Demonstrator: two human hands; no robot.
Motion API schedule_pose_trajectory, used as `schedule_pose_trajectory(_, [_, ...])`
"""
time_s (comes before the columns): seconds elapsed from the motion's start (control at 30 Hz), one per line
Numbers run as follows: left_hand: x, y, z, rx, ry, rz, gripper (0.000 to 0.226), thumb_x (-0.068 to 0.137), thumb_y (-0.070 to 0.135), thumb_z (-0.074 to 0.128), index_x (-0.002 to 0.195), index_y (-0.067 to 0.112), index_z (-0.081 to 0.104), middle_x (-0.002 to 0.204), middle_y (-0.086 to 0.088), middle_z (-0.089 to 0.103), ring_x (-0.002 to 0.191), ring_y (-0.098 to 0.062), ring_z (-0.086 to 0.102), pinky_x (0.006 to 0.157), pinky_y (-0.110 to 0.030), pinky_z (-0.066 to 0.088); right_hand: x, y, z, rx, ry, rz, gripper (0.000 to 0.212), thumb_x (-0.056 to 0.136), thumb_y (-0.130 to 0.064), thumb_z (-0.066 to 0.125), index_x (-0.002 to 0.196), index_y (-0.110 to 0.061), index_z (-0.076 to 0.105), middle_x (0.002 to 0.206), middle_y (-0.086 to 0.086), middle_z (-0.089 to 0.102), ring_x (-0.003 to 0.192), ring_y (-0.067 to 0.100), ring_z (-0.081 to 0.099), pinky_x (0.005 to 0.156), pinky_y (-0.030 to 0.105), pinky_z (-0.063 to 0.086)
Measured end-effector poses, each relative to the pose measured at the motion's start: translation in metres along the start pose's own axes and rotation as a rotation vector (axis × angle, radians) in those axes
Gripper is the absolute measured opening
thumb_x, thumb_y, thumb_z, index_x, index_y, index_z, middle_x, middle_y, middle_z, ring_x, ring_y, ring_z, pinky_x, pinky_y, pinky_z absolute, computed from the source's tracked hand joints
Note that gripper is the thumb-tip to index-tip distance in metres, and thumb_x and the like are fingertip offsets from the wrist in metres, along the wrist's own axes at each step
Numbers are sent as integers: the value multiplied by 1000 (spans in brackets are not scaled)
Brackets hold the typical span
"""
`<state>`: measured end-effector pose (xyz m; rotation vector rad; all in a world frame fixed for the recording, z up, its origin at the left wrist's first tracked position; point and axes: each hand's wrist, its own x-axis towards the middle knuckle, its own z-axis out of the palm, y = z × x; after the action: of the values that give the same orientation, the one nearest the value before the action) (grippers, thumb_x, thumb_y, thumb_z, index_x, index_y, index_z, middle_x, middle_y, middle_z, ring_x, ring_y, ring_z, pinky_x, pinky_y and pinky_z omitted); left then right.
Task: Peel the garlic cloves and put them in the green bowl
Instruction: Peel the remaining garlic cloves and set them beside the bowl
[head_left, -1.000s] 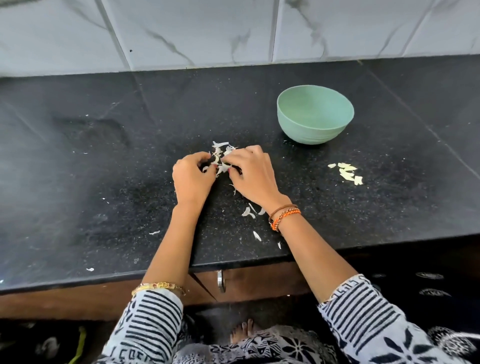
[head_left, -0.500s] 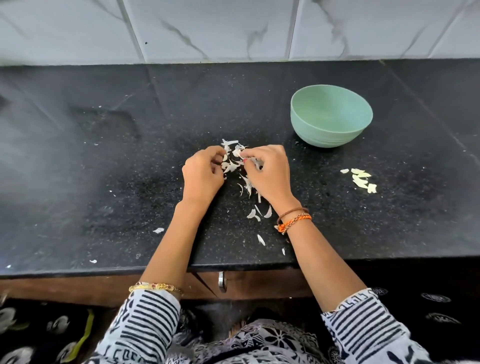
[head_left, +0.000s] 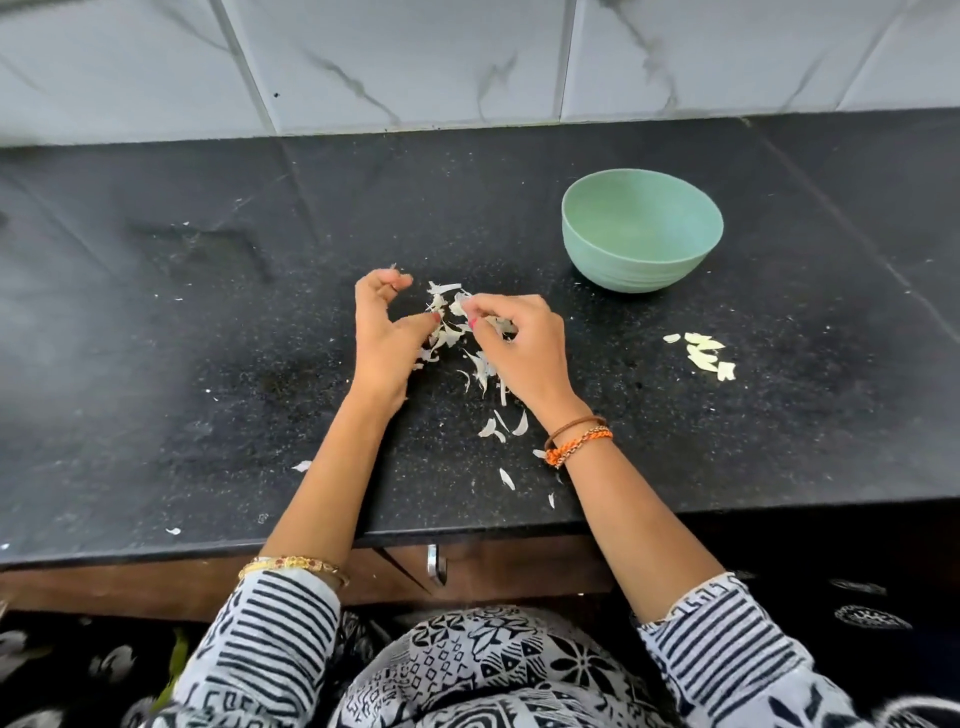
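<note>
Countertop (head_left: 156, 364): black, speckled, stray white flecks at far left near the front edge.
Left hand (head_left: 382, 338): pulled apart from the right a moment ago, now lifted and loosely curled, fingertips up by a scrap of skin; nothing plainly held.
Peel pile (head_left: 447, 327): papery white skins between the two hands, more loosened than half a second back, with a trail running toward the front edge.
Right hand (head_left: 519, 343): fingers curled, pinching something pale at the fingertips; clove or mere skin, cannot tell.
Garlic clove: not clearly visible, likely inside that right-hand pinch.
Green bowl (head_left: 597, 244): well apart, back right, upright, looks empty.
Yellowish pieces (head_left: 701, 353): small cluster right of the hands, untouched.
Meaning: skin probably just torn free; nothing in the bowl yet, early going.
</note>
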<state>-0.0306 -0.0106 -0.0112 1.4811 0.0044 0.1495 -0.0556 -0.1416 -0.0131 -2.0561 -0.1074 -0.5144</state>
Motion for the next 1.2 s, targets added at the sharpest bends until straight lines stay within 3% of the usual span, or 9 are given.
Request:
schedule_pose_trajectory(0.07, [-3, 1, 9, -149, -13, -82, 49, 80, -17, 54, 96, 27, 40, 106, 5, 46, 88, -15, 47, 58, -18, 45, -2, 1, 0, 7, 4, -3, 23, 80, -6, 65, 101, -13, 71, 93, -3, 72, 86, 5, 58, 81, 19, 45])
schedule_pose_trajectory(0.13, [-5, 1, 16, -202, -32, -115, 48, 80, -17, 55, 98, 25, 40, 104, 4, 45, 83, -11, 48, 56, -17, 46, -3, 4, -1, 13, 17, -11, 24, 79, -3, 64, 100, -12, 71, 93, -1, 72, 75, -4, 56, 75, 15, 45])
schedule_pose_trajectory(0.27, [-8, -1, 16, -197, -53, -118, 49, 79, -16, 57, 101, 24, 40, 102, 6, 44, 83, -6, 50, 61, -18, 48, -2, 6, -1, 57, 4, 13, 16, 80, -4, 65, 93, -9, 73, 88, -1, 72, 67, -4, 57, 66, 6, 40])
schedule_pose_trajectory(0.4, [-10, 1, 15, -192, -82, -103, 49, 76, -17, 59, 96, 25, 42, 100, 6, 44, 87, -2, 50, 70, -22, 47, -2, 6, -1, 95, -3, 25, 12, 83, -6, 63, 91, -8, 72, 83, -8, 67, 64, -9, 55, 61, 6, 39])
schedule_pose_trajectory(0.53, [-7, 1, 15, -186, -122, -111, 49, 73, -13, 63, 100, 23, 44, 101, 6, 44, 79, -6, 51, 68, -21, 47, 0, 6, -2, 125, -4, 60, 11, 85, -6, 61, 88, -7, 71, 74, -16, 61, 59, -6, 52, 56, 6, 36])
schedule_pose_trajectory(0.67, [-3, 2, 17, -172, -110, -99, 46, 78, -16, 58, 105, 17, 41, 97, 7, 45, 60, 0, 52, 60, -20, 46, 3, 6, -2, 170, -3, 43, 14, 85, -3, 59, 87, -11, 70, 76, -16, 62, 70, 0, 56, 63, 12, 44])
schedule_pose_trajectory(0.93, [-2, -1, 17, -128, -83, -65, 46, 75, -18, 61, 99, 17, 42, 98, 2, 43, 52, 3, 54, 57, -13, 48, 4, 11, -1, 163, -5, 45, 11, 83, -5, 62, 86, -11, 71, 84, -6, 69, 77, 12, 64, 74, 26, 54])
schedule_pose_trajectory(1.03, [-1, 2, 16, -80, -45, -19, 43, 76, -16, 63, 100, 14, 43, 95, 3, 45, 52, 4, 54, 58, -13, 48, 5, 10, -1, 199, -2, 90, 14, 83, 0, 61, 86, -10, 70, 81, -7, 68, 79, 9, 64, 76, 25, 54])
schedule_pose_trajectory(1.2, [6, 1, 3, 98, 165, 162, 20, 88, -2, 55, 90, 18, 55, 85, 6, 57, 54, 0, 55, 57, -18, 46, 2, 10, -4, 128, 81, 88, 12, 87, -9, 59, 86, -12, 71, 68, -3, 67, 60, -4, 58, 59, 18, 47])
